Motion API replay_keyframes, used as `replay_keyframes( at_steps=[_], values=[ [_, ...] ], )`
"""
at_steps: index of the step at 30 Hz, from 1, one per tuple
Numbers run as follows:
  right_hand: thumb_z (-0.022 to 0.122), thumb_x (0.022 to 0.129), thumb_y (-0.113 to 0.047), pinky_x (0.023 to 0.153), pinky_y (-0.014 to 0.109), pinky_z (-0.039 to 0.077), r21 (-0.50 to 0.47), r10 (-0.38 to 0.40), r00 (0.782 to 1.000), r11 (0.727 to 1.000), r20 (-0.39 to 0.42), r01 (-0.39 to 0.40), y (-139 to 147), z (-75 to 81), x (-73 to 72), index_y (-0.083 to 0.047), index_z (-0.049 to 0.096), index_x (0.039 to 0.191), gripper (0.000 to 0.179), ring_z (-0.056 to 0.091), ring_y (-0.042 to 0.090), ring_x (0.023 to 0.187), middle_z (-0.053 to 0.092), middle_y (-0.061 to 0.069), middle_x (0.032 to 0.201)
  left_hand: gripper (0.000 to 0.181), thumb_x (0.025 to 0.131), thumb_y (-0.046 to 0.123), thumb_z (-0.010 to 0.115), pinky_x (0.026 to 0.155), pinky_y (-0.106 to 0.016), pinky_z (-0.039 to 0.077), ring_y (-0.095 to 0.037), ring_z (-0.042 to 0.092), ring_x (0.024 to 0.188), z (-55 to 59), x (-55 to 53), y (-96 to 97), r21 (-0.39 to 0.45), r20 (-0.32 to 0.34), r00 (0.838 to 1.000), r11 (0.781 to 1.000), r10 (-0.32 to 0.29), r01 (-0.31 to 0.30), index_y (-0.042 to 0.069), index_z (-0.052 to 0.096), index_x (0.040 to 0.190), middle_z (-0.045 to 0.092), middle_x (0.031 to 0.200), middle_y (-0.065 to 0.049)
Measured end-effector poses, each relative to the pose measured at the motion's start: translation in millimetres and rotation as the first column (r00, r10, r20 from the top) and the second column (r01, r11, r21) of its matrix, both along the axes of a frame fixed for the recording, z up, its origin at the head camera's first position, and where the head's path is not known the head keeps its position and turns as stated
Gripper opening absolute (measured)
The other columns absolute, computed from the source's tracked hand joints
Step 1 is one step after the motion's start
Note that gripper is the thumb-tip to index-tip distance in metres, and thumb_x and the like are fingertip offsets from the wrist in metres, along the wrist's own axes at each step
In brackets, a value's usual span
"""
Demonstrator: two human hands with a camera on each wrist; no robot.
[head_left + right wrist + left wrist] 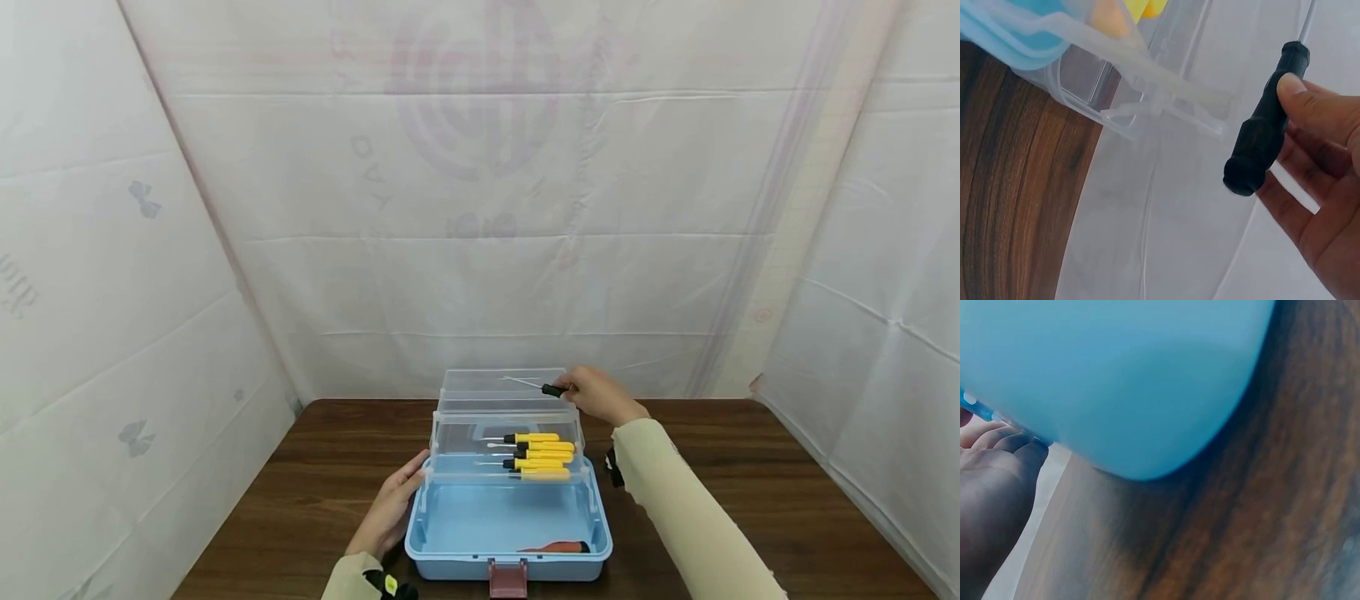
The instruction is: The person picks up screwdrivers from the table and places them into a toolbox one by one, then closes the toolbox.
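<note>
My right hand [600, 395] pinches the black handle of a screwdriver [1266, 122] between thumb and fingers. Its thin metal shaft points left, above the upper clear tray [501, 380] of a light-blue toolbox [510, 570]. In the lower clear tray [457, 432] lie several yellow-handled screwdrivers [543, 456], side by side with their shafts to the left. A red-handled screwdriver [558, 547] rests on the box's blue floor near the front right. At the left side of the toolbox, my left hand [390, 504] grips the rim, its fingertips partly hidden by the wall.
The toolbox stands on a dark wooden table [300, 508], its clear trays raised toward the back. A reddish-brown latch [508, 579] hangs at the box's front. White sheeting [480, 250] encloses the table at the back and both sides.
</note>
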State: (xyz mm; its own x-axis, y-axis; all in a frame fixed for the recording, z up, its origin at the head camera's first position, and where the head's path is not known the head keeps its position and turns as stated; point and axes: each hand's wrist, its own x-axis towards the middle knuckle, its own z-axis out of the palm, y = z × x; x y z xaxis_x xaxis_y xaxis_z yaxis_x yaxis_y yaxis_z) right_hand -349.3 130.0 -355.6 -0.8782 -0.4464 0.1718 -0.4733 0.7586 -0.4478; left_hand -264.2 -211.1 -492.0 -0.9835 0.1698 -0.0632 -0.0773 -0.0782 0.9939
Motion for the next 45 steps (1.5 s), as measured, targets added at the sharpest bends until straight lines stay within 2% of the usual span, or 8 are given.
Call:
replay_keyframes(
  at_steps=[3,7,15,23,31,39,45],
  values=[
    [0.061,0.091,0.001,0.078,0.037,0.056,0.016,-0.002,1.0,1.0,-0.025,0.002,-5,-0.7,-2.9,-0.002,0.071,0.11,0.022,0.062,0.017,0.084,0.067,0.008,0.099,0.059,0.103,0.026,0.044,0.115,-0.056,0.023,-0.041,0.018,0.144,-0.6,-0.5,-1.0,-0.003,0.0,1.0,1.0,-0.006,0.006,0.002,0.021,0.152,0.015,0.158,-0.023],
    [0.062,0.09,0.001,0.081,0.039,0.056,0.029,-0.009,0.999,1.0,-0.035,0.01,-12,-1.0,-5.0,-0.002,0.072,0.109,0.022,0.062,0.018,0.086,0.067,0.009,0.1,0.062,0.102,0.029,0.045,0.115,-0.055,0.023,-0.04,0.018,0.145,-0.9,-1.0,-2.5,0.007,0.007,1.0,1.0,-0.023,0.023,0.003,0.02,0.153,0.014,0.159,-0.022],
    [0.063,0.089,0.0,0.082,0.037,0.056,0.007,0.003,0.999,1.0,-0.032,-0.003,-25,-2.9,-6.8,-0.003,0.072,0.111,0.023,0.063,0.018,0.087,0.069,0.009,0.103,0.063,0.102,0.029,0.046,0.115,-0.054,0.024,-0.04,0.018,0.145,-0.3,0.4,-3.3,0.007,0.013,1.0,1.0,-0.019,0.019,0.002,0.02,0.152,0.014,0.158,-0.023],
    [0.066,0.088,0.0,0.08,0.035,0.056,-0.017,-0.008,0.997,1.0,-0.072,0.007,-32,-10.7,-10.1,-0.005,0.073,0.108,0.022,0.063,0.017,0.086,0.069,0.007,0.101,0.064,0.101,0.029,0.047,0.114,-0.054,0.026,-0.04,0.019,0.144,0.5,0.9,-2.5,0.004,0.001,1.0,1.0,-0.013,0.013,0.001,0.02,0.152,0.015,0.158,-0.023],
    [0.067,0.087,0.001,0.079,0.034,0.057,-0.03,-0.011,0.997,1.0,-0.071,0.009,-42,-17.9,-10.4,-0.004,0.074,0.105,0.02,0.063,0.016,0.085,0.07,0.008,0.101,0.062,0.102,0.029,0.046,0.114,-0.056,0.026,-0.041,0.02,0.144,0.3,2.3,-3.8,-0.011,0.014,1.0,1.0,0.007,-0.007,0.002,0.022,0.152,0.017,0.158,-0.023],
    [0.068,0.085,0.002,0.083,0.036,0.057,0.008,-0.046,0.996,0.999,-0.081,0.046,-44,-23.4,-11.0,-0.006,0.075,0.104,0.022,0.067,0.019,0.091,0.072,0.008,0.104,0.062,0.102,0.029,0.045,0.114,-0.055,0.025,-0.041,0.019,0.144,-0.6,2.3,-2.4,0.001,0.012,1.0,1.0,-0.006,0.006,0.002,0.02,0.152,0.016,0.158,-0.023],
    [0.068,0.086,0.0,0.082,0.037,0.057,0.027,-0.072,0.995,0.997,-0.073,0.074,-44,-24.9,-9.5,-0.006,0.075,0.104,0.02,0.068,0.022,0.094,0.072,0.009,0.106,0.059,0.102,0.026,0.045,0.114,-0.055,0.027,-0.041,0.021,0.144,0.0,2.3,0.0,0.013,0.017,1.0,1.0,0.01,-0.01,0.003,0.023,0.152,0.018,0.157,-0.023]
  ],
)
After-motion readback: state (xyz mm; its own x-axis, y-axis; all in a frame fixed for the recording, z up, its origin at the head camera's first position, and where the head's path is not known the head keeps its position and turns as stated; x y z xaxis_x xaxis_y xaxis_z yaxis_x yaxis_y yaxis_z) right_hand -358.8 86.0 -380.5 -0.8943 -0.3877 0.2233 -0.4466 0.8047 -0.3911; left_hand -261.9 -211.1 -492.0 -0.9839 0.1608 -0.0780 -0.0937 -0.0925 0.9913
